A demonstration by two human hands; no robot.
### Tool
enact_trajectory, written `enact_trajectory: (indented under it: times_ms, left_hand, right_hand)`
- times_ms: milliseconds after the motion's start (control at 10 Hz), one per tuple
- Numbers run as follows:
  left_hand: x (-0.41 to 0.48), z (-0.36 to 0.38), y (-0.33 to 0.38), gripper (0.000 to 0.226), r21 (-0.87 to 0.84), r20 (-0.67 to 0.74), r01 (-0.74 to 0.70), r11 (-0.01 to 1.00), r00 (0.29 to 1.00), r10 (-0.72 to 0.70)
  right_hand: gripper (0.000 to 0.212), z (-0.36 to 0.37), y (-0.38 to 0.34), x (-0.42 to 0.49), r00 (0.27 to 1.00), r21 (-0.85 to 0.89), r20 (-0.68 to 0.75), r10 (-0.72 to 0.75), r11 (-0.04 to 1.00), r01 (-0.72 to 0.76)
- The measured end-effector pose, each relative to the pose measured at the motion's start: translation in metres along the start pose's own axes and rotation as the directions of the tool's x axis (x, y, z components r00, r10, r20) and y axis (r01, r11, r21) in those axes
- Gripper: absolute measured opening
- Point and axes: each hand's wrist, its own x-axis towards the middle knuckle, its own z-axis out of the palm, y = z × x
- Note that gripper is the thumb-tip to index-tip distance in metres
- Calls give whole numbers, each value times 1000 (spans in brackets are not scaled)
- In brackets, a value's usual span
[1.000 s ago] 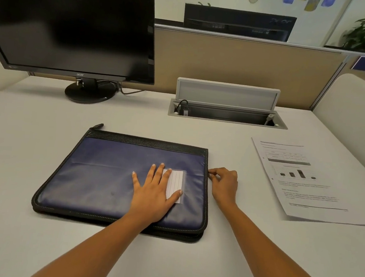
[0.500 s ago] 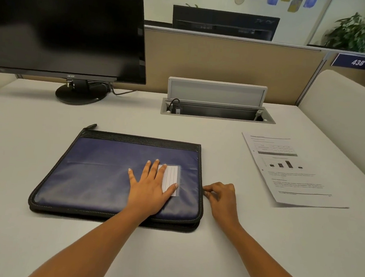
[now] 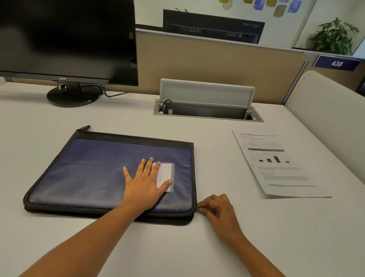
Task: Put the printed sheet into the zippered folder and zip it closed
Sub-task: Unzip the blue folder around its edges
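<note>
Head view. The zippered folder (image 3: 100,175), navy with black stitched trim and a lined card pocket (image 3: 166,175), lies flat on the desk (image 3: 168,257). The left hand (image 3: 145,186) presses its cover, fingers straight and spread. The right hand (image 3: 217,209), fingers curled, pinches the folder's edge at the near right corner; what the fingertips grip is hidden. The printed sheet (image 3: 277,165), bearing a bar chart, lies well apart to the right, its text illegible. Monitor (image 3: 61,30): "acer". Sign (image 3: 336,63): "438".

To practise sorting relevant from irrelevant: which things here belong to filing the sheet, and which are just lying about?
In the job: zippered folder; printed sheet; left hand, flat on the folder; right hand, pinching its zip at the near corner.
Lying about: monitor; cable hatch; plant; number sign.
</note>
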Motion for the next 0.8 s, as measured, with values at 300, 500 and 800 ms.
enact_trajectory:
  times_ms: [300,500,800]
  left_hand:
    - [1,-7,-6,75,12,117,-59,998,992,57]
    - [-4,-24,-31,79,-2,201,-251,968,948,246]
    - [-8,-30,-25,102,171,311,-289,942,923,226]
  right_hand:
    - [7,-4,1,12,1000,-15,7,-25,1000,25]
    - [7,-17,14,39,991,-25,-119,61,998,-64]
    - [9,-33,31,89,906,243,-228,357,922,-302]
